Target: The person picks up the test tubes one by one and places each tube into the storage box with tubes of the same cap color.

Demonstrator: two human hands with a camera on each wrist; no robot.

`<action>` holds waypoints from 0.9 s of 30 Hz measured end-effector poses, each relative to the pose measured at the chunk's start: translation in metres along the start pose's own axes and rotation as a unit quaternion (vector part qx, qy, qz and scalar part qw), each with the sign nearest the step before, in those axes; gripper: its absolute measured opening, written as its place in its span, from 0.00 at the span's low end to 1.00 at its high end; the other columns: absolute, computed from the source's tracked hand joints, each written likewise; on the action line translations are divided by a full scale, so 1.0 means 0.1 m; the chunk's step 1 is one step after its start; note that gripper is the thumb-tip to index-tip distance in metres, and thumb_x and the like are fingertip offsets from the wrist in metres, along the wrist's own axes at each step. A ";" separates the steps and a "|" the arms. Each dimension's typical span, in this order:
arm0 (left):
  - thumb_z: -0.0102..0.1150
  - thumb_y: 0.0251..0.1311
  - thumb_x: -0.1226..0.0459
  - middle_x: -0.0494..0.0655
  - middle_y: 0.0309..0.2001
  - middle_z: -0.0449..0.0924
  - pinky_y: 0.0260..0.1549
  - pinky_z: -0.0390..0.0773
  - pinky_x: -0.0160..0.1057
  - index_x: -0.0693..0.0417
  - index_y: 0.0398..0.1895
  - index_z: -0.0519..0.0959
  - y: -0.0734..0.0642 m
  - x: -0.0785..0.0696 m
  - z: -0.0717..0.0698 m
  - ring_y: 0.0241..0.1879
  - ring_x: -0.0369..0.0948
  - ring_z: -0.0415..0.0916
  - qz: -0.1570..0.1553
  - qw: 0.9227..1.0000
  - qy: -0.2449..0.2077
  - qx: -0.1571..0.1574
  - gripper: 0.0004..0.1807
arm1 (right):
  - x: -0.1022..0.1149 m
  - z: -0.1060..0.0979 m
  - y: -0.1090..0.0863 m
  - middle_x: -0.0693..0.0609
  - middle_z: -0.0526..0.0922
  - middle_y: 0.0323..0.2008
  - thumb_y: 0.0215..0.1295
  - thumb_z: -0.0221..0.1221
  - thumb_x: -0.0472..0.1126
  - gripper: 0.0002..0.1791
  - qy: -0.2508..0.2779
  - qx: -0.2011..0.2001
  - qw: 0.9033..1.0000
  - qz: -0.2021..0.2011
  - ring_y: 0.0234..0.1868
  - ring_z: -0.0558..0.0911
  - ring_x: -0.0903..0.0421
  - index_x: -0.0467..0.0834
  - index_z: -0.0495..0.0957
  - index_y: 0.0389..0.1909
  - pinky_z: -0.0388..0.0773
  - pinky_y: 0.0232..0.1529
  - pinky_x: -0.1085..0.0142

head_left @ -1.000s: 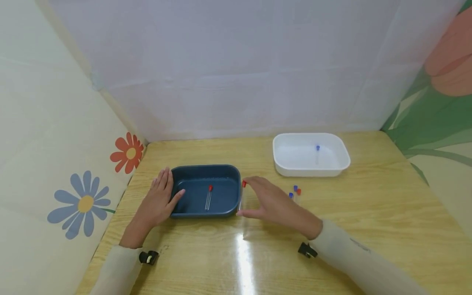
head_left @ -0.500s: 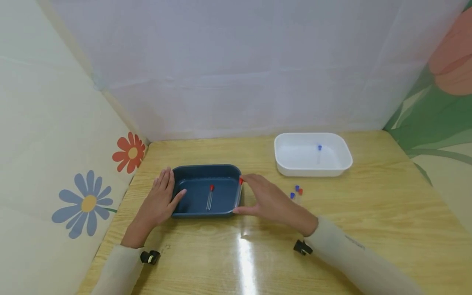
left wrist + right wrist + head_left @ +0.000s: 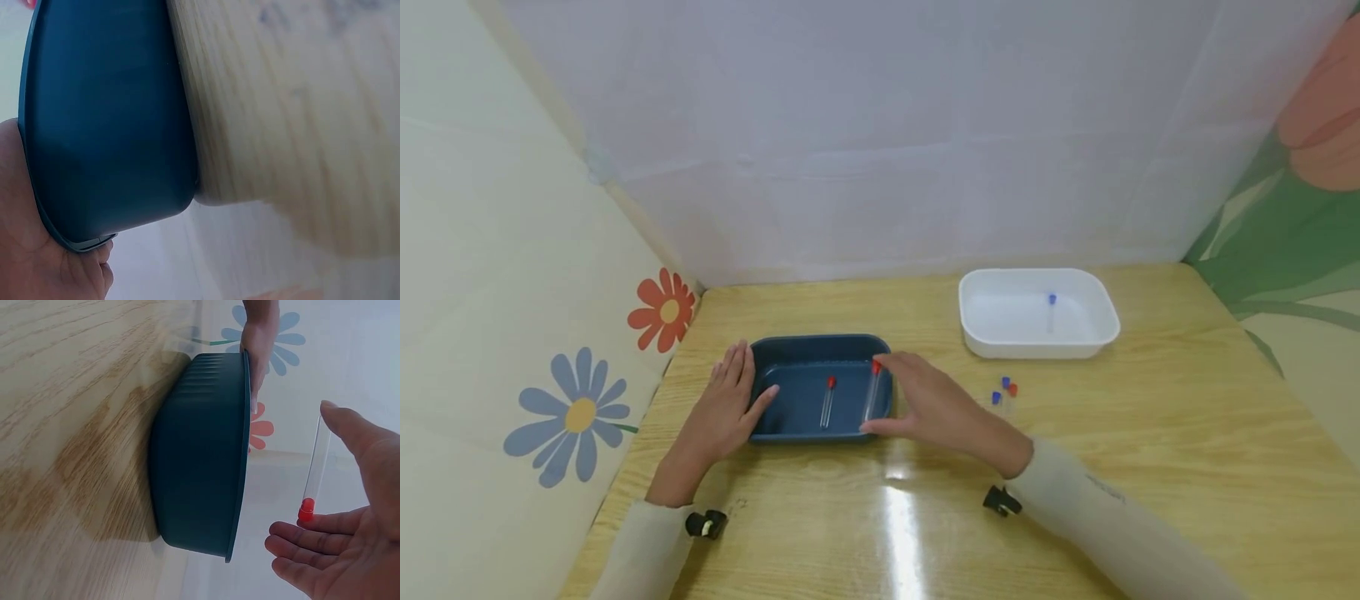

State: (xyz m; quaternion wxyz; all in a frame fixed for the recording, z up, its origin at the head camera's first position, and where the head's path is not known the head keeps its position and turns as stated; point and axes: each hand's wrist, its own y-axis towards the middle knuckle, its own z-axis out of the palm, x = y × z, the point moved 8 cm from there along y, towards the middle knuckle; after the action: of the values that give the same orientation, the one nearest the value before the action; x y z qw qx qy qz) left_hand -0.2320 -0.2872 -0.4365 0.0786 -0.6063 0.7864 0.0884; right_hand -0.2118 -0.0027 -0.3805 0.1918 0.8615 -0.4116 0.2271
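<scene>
My right hand point(image 3: 943, 408) pinches a clear test tube point(image 3: 872, 395) lengthwise, thumb at its glass end and a fingertip at its red cap point(image 3: 306, 509). In the right wrist view the tube shows above the rim of the dark blue tray point(image 3: 203, 456); in the head view it overlaps the tray's right end. Another red-capped test tube point(image 3: 827, 404) lies on the tray floor. My left hand point(image 3: 711, 417) rests on the tray's left end, fingers straight along the rim and thumb over the inside. The left wrist view shows the tray's outer wall point(image 3: 112, 112) beside that palm.
A white tray point(image 3: 1037, 343) at the back right holds one blue-capped tube point(image 3: 1051, 312). Several capped tubes, two with blue caps point(image 3: 996, 398) and one with a red cap point(image 3: 1012, 390), are on the wooden table point(image 3: 1075, 492) right of my right hand. Walls border the table.
My right hand has carried the red-capped test tube left, from beside the blue tray's right edge to over its right end. My left hand has stayed on the tray.
</scene>
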 end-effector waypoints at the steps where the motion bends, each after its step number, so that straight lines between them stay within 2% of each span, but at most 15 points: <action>1: 0.36 0.78 0.41 0.65 0.81 0.31 0.76 0.34 0.58 0.71 0.79 0.38 0.00 0.00 0.00 0.80 0.59 0.28 -0.001 1.000 0.000 0.001 0.48 | 0.01 0.00 0.01 0.43 0.70 0.70 0.57 0.67 0.70 0.52 -0.001 0.002 1.000 0.000 0.69 0.71 0.47 0.42 0.65 0.74 0.73 0.65 0.51; 12: 0.38 0.78 0.42 0.66 0.81 0.32 0.76 0.34 0.58 0.71 0.79 0.38 0.00 -0.01 -0.01 0.80 0.59 0.29 0.002 1.000 0.002 -0.005 0.48 | 0.01 0.06 0.15 0.44 0.71 0.70 0.57 0.67 0.69 0.49 -0.001 0.018 1.000 0.007 0.68 0.71 0.47 0.44 0.67 0.71 0.72 0.66 0.51; 23: 0.37 0.78 0.41 0.66 0.81 0.31 0.76 0.33 0.57 0.72 0.79 0.38 -0.01 -0.01 0.00 0.79 0.60 0.29 0.003 1.000 -0.001 -0.005 0.48 | 0.00 0.12 0.26 0.44 0.68 0.73 0.56 0.70 0.67 0.52 0.016 0.036 0.999 0.020 0.72 0.68 0.46 0.43 0.64 0.75 0.69 0.69 0.50; 27: 0.37 0.78 0.41 0.66 0.80 0.32 0.76 0.33 0.57 0.71 0.79 0.38 0.00 -0.01 -0.01 0.80 0.60 0.29 0.002 1.000 0.000 -0.004 0.48 | 0.01 0.13 0.31 0.44 0.69 0.71 0.56 0.71 0.65 0.51 0.016 0.033 0.999 0.016 0.71 0.69 0.46 0.42 0.65 0.74 0.70 0.69 0.51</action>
State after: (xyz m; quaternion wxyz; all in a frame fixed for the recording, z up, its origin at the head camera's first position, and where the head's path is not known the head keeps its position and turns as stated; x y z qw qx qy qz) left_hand -0.2315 -0.2866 -0.4356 0.0760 -0.6048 0.7874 0.0921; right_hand -0.2333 -0.0279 -0.3862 0.1659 0.8569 -0.4146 0.2576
